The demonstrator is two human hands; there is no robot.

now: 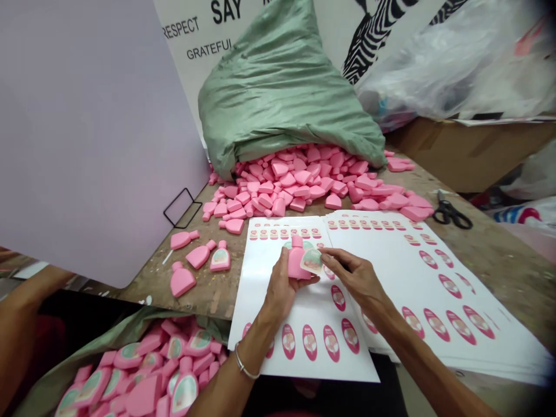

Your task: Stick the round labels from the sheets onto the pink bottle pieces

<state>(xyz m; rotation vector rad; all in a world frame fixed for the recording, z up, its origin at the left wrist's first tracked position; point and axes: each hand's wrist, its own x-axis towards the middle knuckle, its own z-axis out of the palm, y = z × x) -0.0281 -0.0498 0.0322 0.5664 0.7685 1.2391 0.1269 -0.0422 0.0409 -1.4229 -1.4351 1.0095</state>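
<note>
Upright in my left hand (283, 284) is a small pink plastic bottle (297, 260), gripped by its sides with the cap end up. Between the thumb and fingers of my right hand (354, 272) is a sticker (311, 260) with a pale green picture, held at the right side of the bottle's front and overlapping it. I cannot tell whether it sticks to the bottle. Both hands are above a white sticker sheet (299, 362) printed with pink ovals and small labels. A second stack of sticker sheets (391, 272) lies to the right, partly under my right forearm.
A green sack (286, 87) spills a heap of pink bottles (299, 179) at the back. Several loose bottles (182, 280) lie left. Labelled bottles fill a lower sack (143, 370). Black scissors (452, 213) lie right. A pale panel (95, 127) stands left, with another person's arm (30, 307) below it.
</note>
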